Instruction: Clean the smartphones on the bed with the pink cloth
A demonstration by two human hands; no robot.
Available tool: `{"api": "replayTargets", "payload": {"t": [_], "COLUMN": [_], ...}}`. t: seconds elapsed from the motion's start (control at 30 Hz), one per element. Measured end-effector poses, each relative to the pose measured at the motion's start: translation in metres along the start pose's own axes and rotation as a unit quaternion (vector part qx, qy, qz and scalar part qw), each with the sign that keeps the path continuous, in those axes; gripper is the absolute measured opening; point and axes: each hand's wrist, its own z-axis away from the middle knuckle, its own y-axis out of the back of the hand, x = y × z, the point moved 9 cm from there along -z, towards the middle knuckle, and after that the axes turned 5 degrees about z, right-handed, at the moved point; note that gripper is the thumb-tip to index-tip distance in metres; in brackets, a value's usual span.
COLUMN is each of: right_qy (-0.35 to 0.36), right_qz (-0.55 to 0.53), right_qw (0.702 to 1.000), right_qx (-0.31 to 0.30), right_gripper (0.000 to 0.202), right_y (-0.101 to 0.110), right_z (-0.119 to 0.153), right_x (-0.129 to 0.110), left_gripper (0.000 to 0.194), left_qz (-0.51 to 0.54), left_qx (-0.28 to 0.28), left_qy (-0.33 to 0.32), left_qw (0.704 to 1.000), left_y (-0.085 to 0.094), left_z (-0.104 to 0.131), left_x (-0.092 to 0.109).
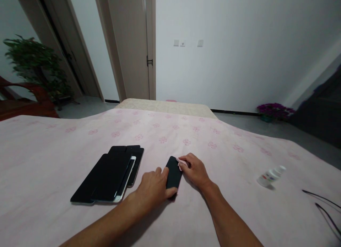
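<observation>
A dark phone lies on the pink flowered cloth between my hands. My left hand grips its near part, thumb across the lower end and fingers along the left edge. Pinched in my right hand is a small pink cloth, which touches the phone's far right edge. To the left sits a group of dark phones or tablets, overlapping one another, one of them with a white border.
A white bottle lies tilted on the flowered cloth at the right. Black cables are at the right edge. Beyond the table stand a door, a green plant, a wooden chair and purple flowers.
</observation>
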Motion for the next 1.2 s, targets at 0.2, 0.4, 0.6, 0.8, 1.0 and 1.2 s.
{"api": "replayTargets", "payload": {"t": [0.2, 0.4, 0.6, 0.8, 1.0, 1.2], "right_qy": [0.048, 0.120, 0.082, 0.060, 0.145, 0.079], "right_qz": [0.103, 0.126, 0.177, 0.213, 0.148, 0.188], "right_qw": [0.994, 0.984, 0.981, 0.975, 0.976, 0.979], "right_qx": [-0.001, -0.046, -0.011, 0.011, -0.060, -0.016], "right_gripper": [0.013, 0.011, 0.008, 0.010, 0.009, 0.009], "right_y": [-0.004, -0.010, -0.006, -0.015, -0.029, -0.016], "right_z": [0.002, 0.007, 0.001, -0.010, 0.003, 0.000], "right_x": [-0.014, -0.034, -0.028, -0.029, -0.057, -0.039], "left_gripper": [0.047, 0.043, 0.045, 0.046, 0.042, 0.045], "left_qz": [0.062, 0.141, 0.128, 0.068, 0.074, 0.059], "left_qx": [0.019, 0.090, 0.123, 0.088, 0.090, 0.108], "left_qy": [-0.087, -0.133, -0.163, -0.155, -0.159, -0.168], "left_qw": [0.994, 0.977, 0.971, 0.982, 0.980, 0.978], "left_y": [-0.011, -0.020, -0.030, -0.030, -0.028, -0.030], "left_z": [0.016, 0.018, 0.022, 0.022, 0.023, 0.023], "left_x": [0.002, -0.008, -0.003, 0.007, 0.007, 0.006]}}
